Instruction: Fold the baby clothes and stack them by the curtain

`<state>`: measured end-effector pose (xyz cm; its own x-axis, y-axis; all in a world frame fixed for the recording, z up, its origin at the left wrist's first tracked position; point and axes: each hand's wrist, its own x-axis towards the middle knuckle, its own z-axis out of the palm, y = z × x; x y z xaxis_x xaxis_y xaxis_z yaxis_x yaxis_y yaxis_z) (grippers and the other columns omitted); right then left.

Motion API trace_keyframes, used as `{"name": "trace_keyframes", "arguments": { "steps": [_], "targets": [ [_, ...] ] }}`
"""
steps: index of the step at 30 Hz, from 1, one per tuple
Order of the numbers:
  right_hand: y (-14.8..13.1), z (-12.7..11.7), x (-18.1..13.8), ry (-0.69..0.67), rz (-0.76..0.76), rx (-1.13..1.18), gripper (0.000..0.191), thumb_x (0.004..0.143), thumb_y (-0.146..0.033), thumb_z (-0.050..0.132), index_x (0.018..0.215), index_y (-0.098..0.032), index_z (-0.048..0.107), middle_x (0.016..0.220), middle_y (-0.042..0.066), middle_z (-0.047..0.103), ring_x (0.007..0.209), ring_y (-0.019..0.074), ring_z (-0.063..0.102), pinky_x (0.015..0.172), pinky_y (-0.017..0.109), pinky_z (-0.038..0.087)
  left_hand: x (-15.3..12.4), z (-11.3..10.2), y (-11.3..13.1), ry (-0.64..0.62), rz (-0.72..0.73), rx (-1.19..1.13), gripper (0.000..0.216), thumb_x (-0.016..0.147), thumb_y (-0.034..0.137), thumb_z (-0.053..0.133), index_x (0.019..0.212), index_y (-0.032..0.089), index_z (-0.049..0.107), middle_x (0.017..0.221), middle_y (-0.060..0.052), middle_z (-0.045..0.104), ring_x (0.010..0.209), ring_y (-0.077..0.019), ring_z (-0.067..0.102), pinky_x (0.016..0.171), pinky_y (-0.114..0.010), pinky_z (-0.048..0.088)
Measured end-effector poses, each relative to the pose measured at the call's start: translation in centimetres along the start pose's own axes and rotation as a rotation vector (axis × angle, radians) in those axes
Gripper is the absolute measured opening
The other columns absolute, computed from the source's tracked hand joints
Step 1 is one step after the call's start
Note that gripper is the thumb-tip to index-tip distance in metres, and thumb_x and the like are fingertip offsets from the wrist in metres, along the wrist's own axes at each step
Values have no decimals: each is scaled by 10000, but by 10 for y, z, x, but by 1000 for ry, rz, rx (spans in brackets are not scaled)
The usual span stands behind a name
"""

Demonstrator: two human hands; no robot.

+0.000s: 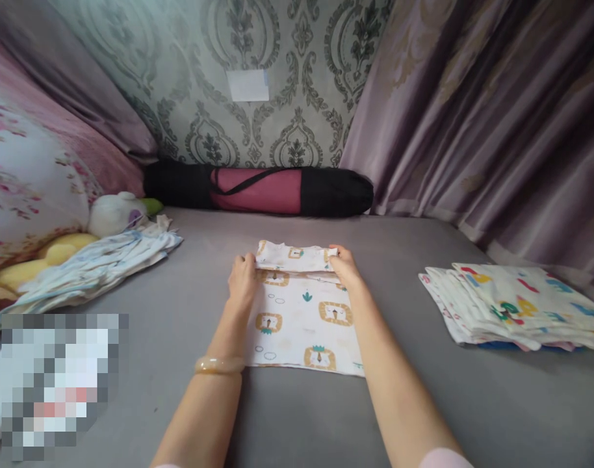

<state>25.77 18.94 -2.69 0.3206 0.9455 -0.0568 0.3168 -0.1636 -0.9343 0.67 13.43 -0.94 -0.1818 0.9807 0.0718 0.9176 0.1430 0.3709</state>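
Note:
A white cloth (297,325) printed with tan lion faces and green leaves lies flat on the grey bed surface in front of me. Its far part is lifted and folded over toward me as a narrow flap. My left hand (242,276) grips the flap's left end, fingers closed. At the right end, my right hand (344,265) pinches the same flap, thumb on top and fingers behind. Both forearms run along the cloth's sides. A pale bangle (219,366) circles my left wrist.
On the right lies a stack of folded printed cloths (526,305). Striped cloths (112,263) are piled at left, beside plush toys (114,214) and a floral pillow (31,172). A black and pink rolled bag (258,190) rests against the wall. The lower left is pixelated.

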Motion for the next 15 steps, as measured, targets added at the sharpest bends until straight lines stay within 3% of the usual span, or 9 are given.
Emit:
{"name": "trace_keyframes", "arguments": {
  "steps": [5, 9, 15],
  "targets": [
    [-1, -4, 1, 26, -67, -138, 404, 734, -135, 556, 1127, -180, 638, 1111, 97, 666, 1075, 213, 604, 984, 357, 429, -3, -5, 4, 18, 22, 39, 253, 871, 203, 447, 1117, 228, 502, 1102, -120, 525, 1037, -268, 554, 728, -315, 445],
    [-7, -13, -2, -30, -86, -302, 549, 732, -143, 638, 1274, -125, 555, 1163, 140, 648, 1071, 231, 614, 939, 340, 458, -5, -8, 5, -36, -19, 32, 232, 886, 177, 383, 1069, 218, 518, 1085, -124, 557, 919, -255, 601, 700, -325, 440],
    [-11, -21, -7, 7, -157, -442, 489, 788, -81, 551, 1273, -142, 555, 1220, 143, 624, 1153, 231, 579, 994, 345, 421, -2, -13, -2, -80, -56, -21, 193, 853, 258, 467, 1021, 195, 540, 1062, -144, 632, 1011, -287, 597, 746, -334, 429]
  ]
}}
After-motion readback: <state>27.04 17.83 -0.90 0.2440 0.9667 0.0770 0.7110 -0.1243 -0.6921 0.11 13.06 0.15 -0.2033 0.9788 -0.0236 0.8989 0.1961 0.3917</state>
